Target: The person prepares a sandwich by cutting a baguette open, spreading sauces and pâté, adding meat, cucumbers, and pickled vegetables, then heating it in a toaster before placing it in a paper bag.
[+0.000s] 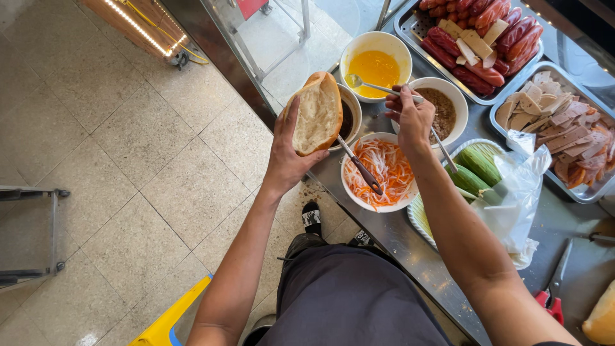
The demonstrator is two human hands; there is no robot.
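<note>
My left hand (289,154) holds a split-open bread roll (316,114), cut side up, over the counter's near edge. My right hand (410,118) grips a metal spoon (371,85) whose bowl carries yellow sauce, held between the roll and a white bowl of yellow sauce (375,57). Below my right hand sits a white bowl of shredded carrot and radish (382,170) with tongs (361,169) resting in it. A bowl of dark sauce (350,115) is partly hidden behind the roll.
A bowl of brown paste (442,110), a basket of cucumbers (477,168) with a plastic bag, a tray of red sausages (477,45) and a tray of sliced meat (560,125) stand on the steel counter (397,237). Red-handled scissors (552,291) lie at the right. Tiled floor lies left.
</note>
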